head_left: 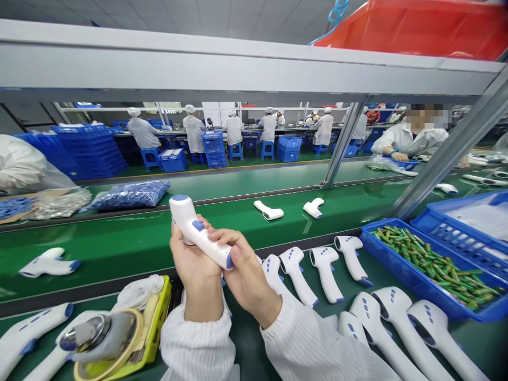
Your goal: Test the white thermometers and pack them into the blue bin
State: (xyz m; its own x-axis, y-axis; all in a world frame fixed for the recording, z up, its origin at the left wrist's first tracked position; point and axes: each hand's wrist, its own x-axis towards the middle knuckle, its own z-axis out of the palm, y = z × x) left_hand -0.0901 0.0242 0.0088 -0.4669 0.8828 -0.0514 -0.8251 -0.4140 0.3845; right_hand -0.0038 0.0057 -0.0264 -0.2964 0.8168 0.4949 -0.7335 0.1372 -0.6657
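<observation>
My left hand (190, 270) and my right hand (242, 264) both grip a white handheld infrared thermometer (194, 233) with blue buttons, holding it tilted in front of me. Its head points up and left, and my fingers hide part of its middle. Just right of my right hand, several similar thermometers (325, 275) lie in a row on the green bench. More lie below them near my right sleeve (309, 338). A blue tray of green cylindrical batteries (432, 267) stands to the right of that row.
Two green conveyor belts (238, 182) run across, carrying loose thermometers (269, 210). A yellow holder with a metal disc (111, 336) sits at lower left. A bag of blue parts (130, 194) lies beyond. A grey shelf beam (238, 63) crosses above. A co-worker (408, 140) sits at far right.
</observation>
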